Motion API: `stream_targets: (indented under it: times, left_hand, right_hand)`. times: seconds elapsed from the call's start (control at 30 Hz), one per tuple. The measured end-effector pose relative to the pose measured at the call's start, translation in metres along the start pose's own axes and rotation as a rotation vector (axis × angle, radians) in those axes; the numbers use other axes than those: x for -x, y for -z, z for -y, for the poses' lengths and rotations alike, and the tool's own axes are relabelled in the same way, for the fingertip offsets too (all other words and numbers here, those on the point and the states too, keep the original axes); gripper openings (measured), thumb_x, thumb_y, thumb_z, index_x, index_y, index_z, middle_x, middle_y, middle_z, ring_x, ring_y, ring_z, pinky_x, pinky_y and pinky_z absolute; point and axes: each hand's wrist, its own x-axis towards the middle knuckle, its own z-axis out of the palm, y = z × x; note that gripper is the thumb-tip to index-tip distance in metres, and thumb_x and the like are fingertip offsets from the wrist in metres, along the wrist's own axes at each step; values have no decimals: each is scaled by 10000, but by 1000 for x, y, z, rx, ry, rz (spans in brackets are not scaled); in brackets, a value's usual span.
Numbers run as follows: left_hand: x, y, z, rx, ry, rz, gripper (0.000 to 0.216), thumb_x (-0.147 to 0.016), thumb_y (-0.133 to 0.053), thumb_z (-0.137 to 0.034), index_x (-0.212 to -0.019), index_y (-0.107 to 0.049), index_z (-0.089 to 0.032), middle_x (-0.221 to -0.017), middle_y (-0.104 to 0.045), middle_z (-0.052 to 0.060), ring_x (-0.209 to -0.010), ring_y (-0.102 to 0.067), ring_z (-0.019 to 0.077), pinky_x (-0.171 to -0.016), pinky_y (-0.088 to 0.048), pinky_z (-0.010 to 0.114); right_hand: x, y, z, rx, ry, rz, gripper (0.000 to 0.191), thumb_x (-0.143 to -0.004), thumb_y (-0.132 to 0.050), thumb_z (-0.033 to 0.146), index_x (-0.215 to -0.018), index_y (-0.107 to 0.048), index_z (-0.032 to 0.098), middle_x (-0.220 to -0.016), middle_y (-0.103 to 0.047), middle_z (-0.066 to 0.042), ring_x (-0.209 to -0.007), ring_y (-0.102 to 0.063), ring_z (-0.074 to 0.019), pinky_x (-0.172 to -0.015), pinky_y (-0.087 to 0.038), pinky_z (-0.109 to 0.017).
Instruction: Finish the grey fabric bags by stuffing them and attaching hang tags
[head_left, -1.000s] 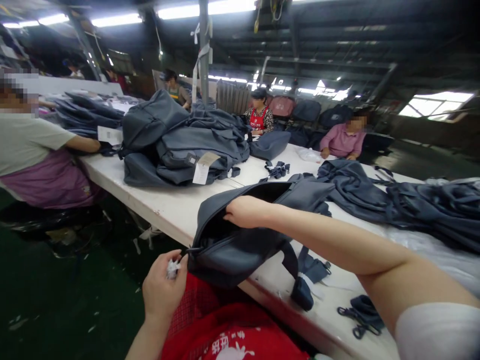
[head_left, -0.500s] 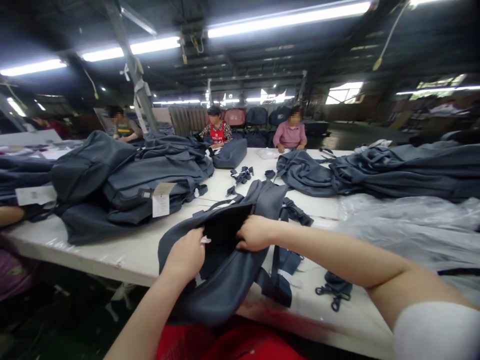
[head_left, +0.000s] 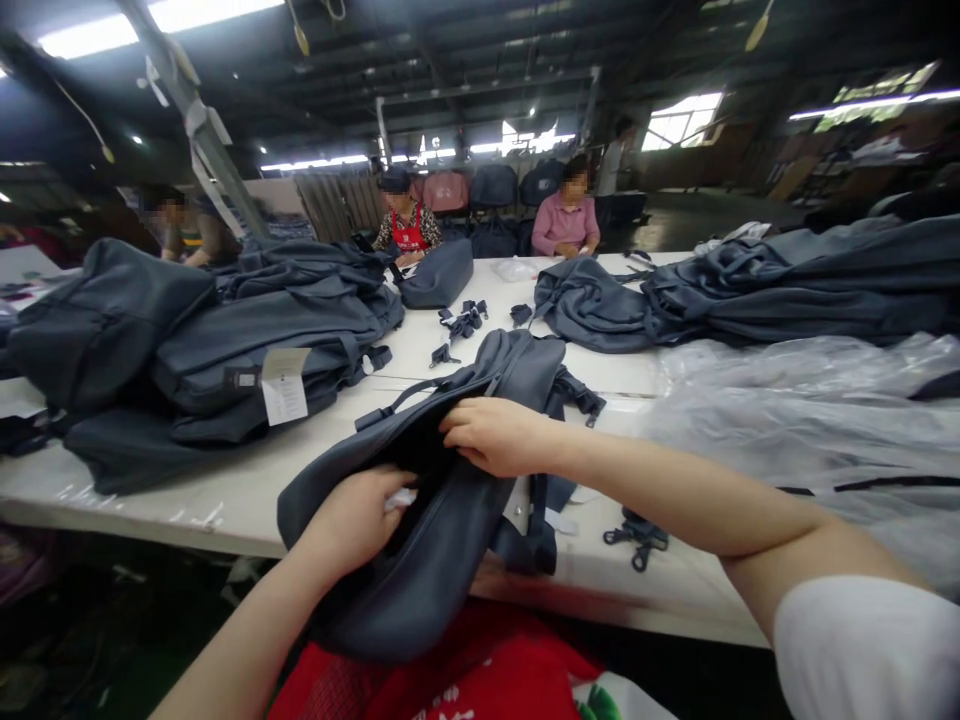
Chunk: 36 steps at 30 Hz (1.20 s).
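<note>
A dark blue-grey backpack (head_left: 427,570) lies tilted at the table's near edge, its mouth gaping and dark inside. My left hand (head_left: 360,515) reaches into that opening, its fingers closed on a small crumpled white piece (head_left: 401,498), perhaps paper or plastic. On the opposite side of the mouth, my right hand (head_left: 491,435) grips the bag's edge, some fingertips hidden inside. Straps (head_left: 536,530) of the bag hang to its right. Beside them, on the table, are black strap clips (head_left: 637,535).
Several blue-grey bags are heaped at left (head_left: 247,350) with a hanging tag (head_left: 285,385), and more bags (head_left: 787,290) lie at right. Clear plastic sheeting (head_left: 787,430) covers the right side of the white table (head_left: 375,405). Short straps (head_left: 465,318) lie mid-table. Co-workers sit across.
My left hand has gone further into the bag with the white piece. My right hand still grips the edge, and the mouth has narrowed. The view has tilted down and shifted right.
</note>
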Motion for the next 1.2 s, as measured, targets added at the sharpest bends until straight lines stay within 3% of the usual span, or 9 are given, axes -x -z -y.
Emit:
stream_targets:
  times: [0.07, 0.2, 0.27, 0.37, 0.5, 0.6, 0.83, 1.03, 1.2]
  left_hand:
    - [-7, 13, 9, 121, 44, -175, 289, -874, -502, -319, -1063, -703, -231, -1041, -730, 53, -970, -663, 226, -901, -487, 328]
    - [-31, 37, -13, 168, -18, -308, 290, -894, -485, -426, -916, -715, -250, -885, -740, 12, -847, -672, 199, -795, -498, 289]
    - [-51, 41, -36, 95, -59, -266, 252, -894, -488, -384, -906, -699, -246, -894, -733, 12, -851, -669, 201, -790, -489, 291]
    - [-88, 39, -66, -114, 59, -280, 285, -878, -520, -422, -962, -665, -191, -919, -721, 81, -870, -672, 252, -759, -485, 323]
    - [-134, 32, -85, -354, 152, -275, 489, -892, -437, -563, -945, -665, -134, -908, -711, 172, -873, -681, 310, -722, -493, 352]
    - [-147, 29, -95, -432, 83, -233, 381, -911, -418, -426, -903, -672, -142, -881, -712, 171, -852, -686, 306, -730, -497, 364]
    - [-133, 44, -106, -457, 59, -250, 339, -890, -365, -255, -862, -681, -134, -845, -707, 191, -805, -685, 308, -692, -472, 365]
    - [-121, 52, -88, -283, 85, -110, 378, -908, -367, -328, -723, -665, -187, -739, -717, 91, -718, -672, 216, -624, -427, 275]
    - [-62, 46, -57, -311, 129, -201, 329, -853, -385, -340, -692, -646, -220, -714, -705, 93, -713, -665, 265, -621, -426, 323]
  right_hand:
    - [9, 20, -3, -7, 14, -162, 335, -859, -469, 108, -1122, -668, 162, -1214, -636, -89, -1147, -551, -197, -1039, -419, -328]
    - [29, 42, -43, 53, -305, -501, 525, -718, -477, 42, -1207, -618, 171, -1302, -582, -95, -1236, -486, -237, -1111, -342, -419]
    - [36, 38, -70, 38, -403, -435, 624, -630, -503, 46, -1239, -602, 145, -1324, -567, -123, -1261, -468, -269, -1116, -327, -460]
    - [42, 23, -93, 9, -441, -299, 740, -579, -539, 71, -1319, -538, 106, -1356, -540, -161, -1288, -448, -290, -1113, -317, -476]
    - [45, 13, -92, 18, -442, -311, 728, -587, -556, 78, -1315, -536, 88, -1344, -544, -167, -1272, -461, -282, -1116, -312, -446]
    - [48, 17, -90, 5, -445, -321, 701, -607, -578, 102, -1307, -541, 75, -1339, -547, -179, -1270, -468, -281, -1119, -314, -432]
    - [41, 27, -86, 95, -268, -364, 604, -825, -605, 302, -1388, -484, 120, -1412, -495, -160, -1314, -433, -251, -1121, -286, -411]
    - [18, 12, -82, 307, -178, -245, 466, -909, -527, 556, -1071, -675, 145, -970, -675, -111, -951, -590, -230, -957, -386, -375]
    - [10, 4, -98, 360, -212, -283, 469, -957, -440, 560, -929, -659, 147, -875, -661, -89, -854, -577, -190, -854, -391, -314]
